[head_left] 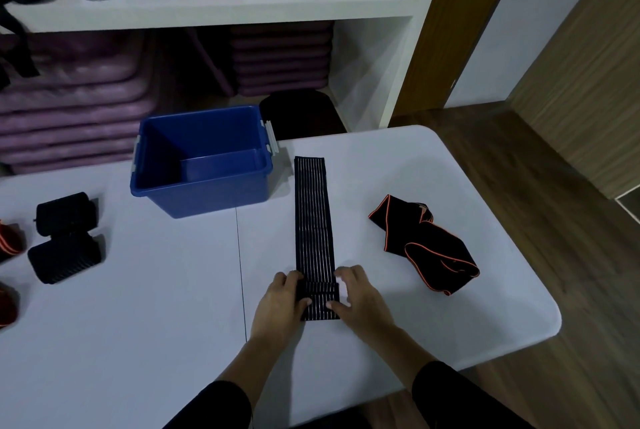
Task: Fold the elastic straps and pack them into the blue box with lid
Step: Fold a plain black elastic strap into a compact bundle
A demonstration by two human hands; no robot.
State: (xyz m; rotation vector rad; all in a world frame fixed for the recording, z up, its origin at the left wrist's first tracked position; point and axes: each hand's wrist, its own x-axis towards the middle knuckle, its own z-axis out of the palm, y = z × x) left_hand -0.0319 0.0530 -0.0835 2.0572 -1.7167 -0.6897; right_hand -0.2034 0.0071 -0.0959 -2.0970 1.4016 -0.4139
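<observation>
Judging from the head view, how far along are you? — observer

Early stage, as I read it. Striped strap lies lengthwise on the bench, its near end turned over once. My left hand and right hand each grip that folded end from its own side, fingers curled on the fabric. — operator

And the box? — observer

Blue box stands open near the strap's far end, to its left, with nothing visible inside (no lid in view). Orange-trimmed strap lies crumpled on the bench to the right, not yet folded. Two black bundles at the left look already rolled, though I cannot tell whether they belong to this batch. Remaining, in my judgement: complete this fold, fold the orange-trimmed strap, load everything into the box, then find and fit the lid. — operator
</observation>
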